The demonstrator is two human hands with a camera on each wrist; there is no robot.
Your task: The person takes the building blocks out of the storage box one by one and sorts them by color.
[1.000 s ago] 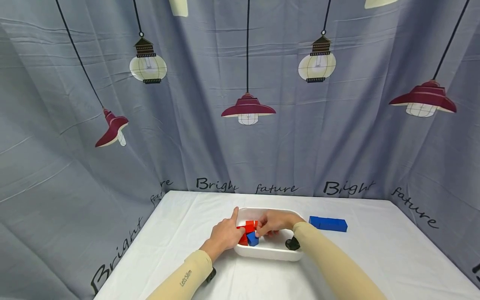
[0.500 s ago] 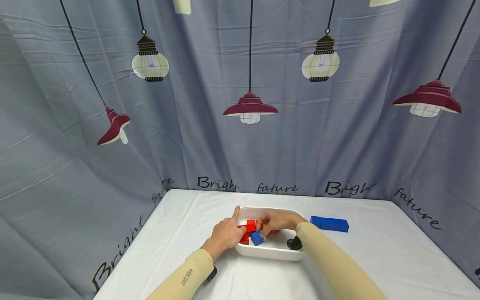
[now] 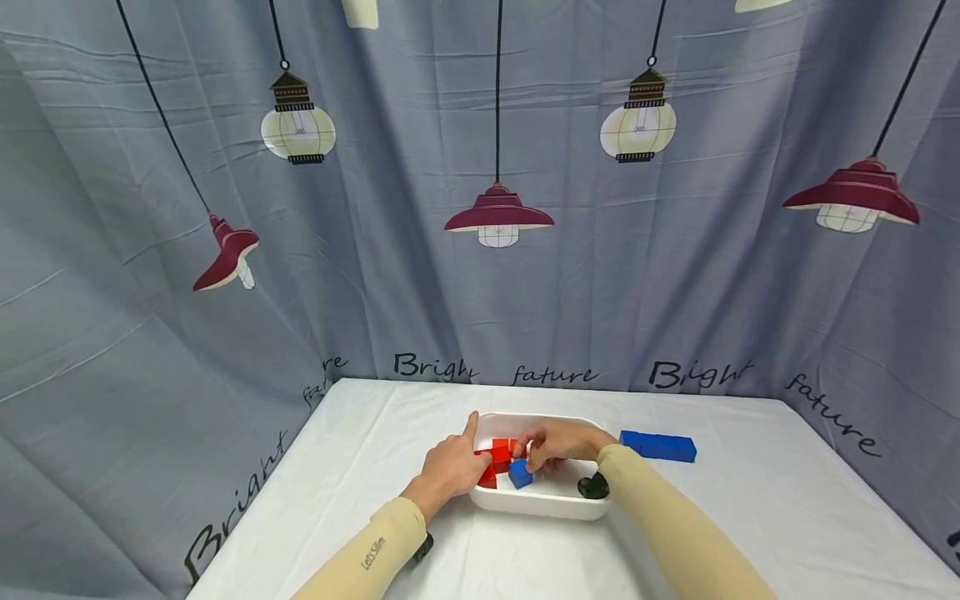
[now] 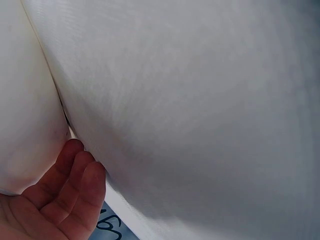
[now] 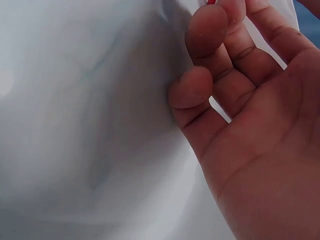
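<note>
A white tray (image 3: 546, 505) stands on the table. My left hand (image 3: 450, 467) grips its left end, the thumb inside over the red blocks (image 3: 501, 458) and the index finger stretched along the rim. In the left wrist view its other fingers (image 4: 80, 185) curl against the tray's outer wall. My right hand (image 3: 557, 442) reaches down into the tray, thumb and index fingertips at a blue block (image 3: 521, 474), which it pinches low over the tray floor. In the right wrist view the remaining fingers (image 5: 190, 90) curl loosely, with a speck of red beside the fingertips.
A row of blue blocks (image 3: 657, 446) lies on the white tablecloth (image 3: 720, 517) to the right of the tray. Behind the table hangs a grey curtain (image 3: 555, 300) printed with lamps. A black wrist camera (image 3: 594, 486) on the right wrist overlaps the tray's right end.
The blue block has shifted a little to the right, away from the red blocks, along with the right hand's fingertips. My left hand keeps its place on the tray.
</note>
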